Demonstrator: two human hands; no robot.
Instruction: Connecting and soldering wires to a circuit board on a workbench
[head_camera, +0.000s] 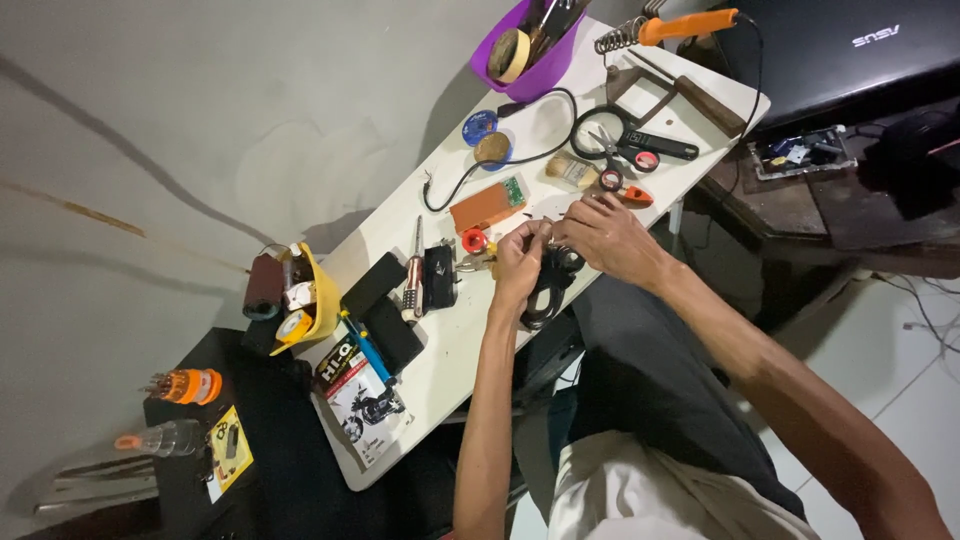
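- A small part, too small to identify, is pinched between both hands at the table edge.
- The left hand is clenched on it from the left.
- The right hand is closed on it from the right, above a black tool.

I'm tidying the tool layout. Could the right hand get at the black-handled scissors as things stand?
Probably yes. The scissors lie uncovered on the white table just beyond the right hand, with only a small orange piece between.

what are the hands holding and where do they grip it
Left hand and right hand pinch a small part between their fingertips, above a black object; what the part is cannot be told.
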